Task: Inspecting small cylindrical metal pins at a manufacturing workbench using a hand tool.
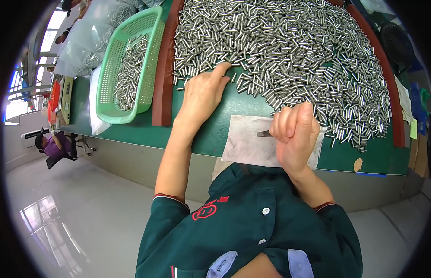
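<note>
Many short, shiny metal pins (pixel 280 41) lie in a wide spread on the green table. At the near left edge of that spread, my left hand (pixel 202 95) reaches palm down, thumb and index finger apart. Its index fingertip touches or nearly touches a pin; the other fingers are partly hidden. My right hand (pixel 295 134) is closed in a fist above a smudged white cloth (pixel 248 143) at the table's front edge. Out of this fist, toward the left, sticks the flat end of a grey metal tool (pixel 263 134); the fingers cover the rest of it.
Red-brown rails (pixel 164 92) border the pins left and right. A green plastic basket (pixel 104 88) with more pins stands left, near clear bags (pixel 85 41) and a scale (pixel 66 99). A black fan (pixel 396 41) is at far right. Another person (pixel 55 143) sits in the left background.
</note>
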Demonstrator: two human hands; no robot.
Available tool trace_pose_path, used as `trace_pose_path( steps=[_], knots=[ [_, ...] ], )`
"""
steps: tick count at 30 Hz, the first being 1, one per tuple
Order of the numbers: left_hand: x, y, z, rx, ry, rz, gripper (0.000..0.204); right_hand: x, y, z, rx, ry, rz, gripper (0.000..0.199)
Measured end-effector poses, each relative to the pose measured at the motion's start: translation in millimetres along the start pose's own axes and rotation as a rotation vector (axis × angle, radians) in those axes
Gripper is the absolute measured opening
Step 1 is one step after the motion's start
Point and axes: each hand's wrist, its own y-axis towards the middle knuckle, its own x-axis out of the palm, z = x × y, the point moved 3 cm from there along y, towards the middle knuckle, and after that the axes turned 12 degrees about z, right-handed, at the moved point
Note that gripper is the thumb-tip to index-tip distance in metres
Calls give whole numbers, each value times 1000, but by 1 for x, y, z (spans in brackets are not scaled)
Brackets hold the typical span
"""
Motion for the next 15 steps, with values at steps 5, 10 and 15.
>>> trace_pose_path(
  steps=[5,10,15],
  knots=[
    [-8,0,-2,51,5,58,20,1,0,-2,-3,6,-1,43],
    [-11,0,-3,43,27,28,19,0,0,-1,2,-8,8,43],
    [-15,-2,-6,-31,78,-57,11,-1,0,0,11,4,12,43]
  ],
)
